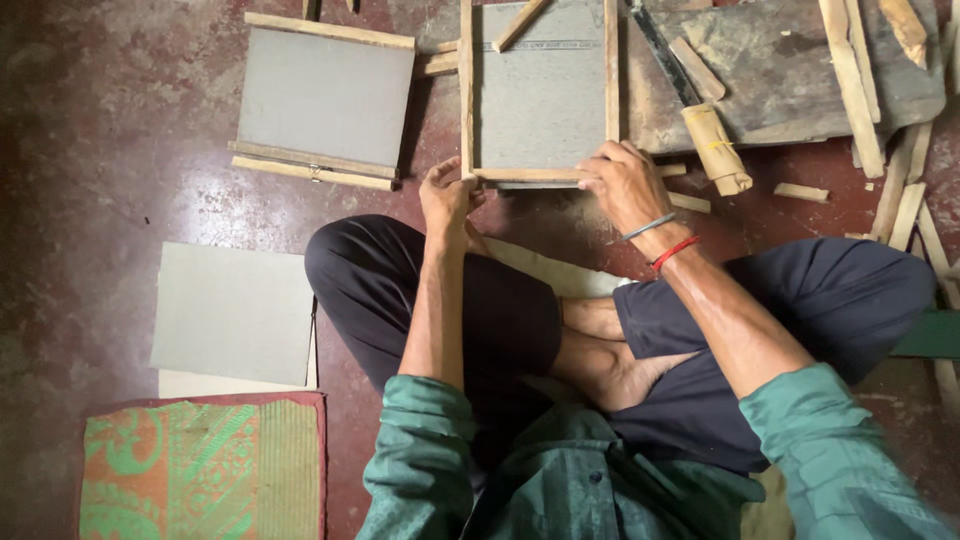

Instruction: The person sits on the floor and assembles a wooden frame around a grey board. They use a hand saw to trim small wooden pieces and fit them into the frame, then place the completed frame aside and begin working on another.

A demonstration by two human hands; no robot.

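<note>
A seated person's left hand and right hand pinch the near edge of a wooden frame. It lies on the floor.

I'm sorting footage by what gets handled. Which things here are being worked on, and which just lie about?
In hand:
left hand and right hand on the near strip of the wood-framed grey board

Lying about:
second framed board
loose grey sheets
woven mat
rolled paper bundle
scattered wood strips
</note>
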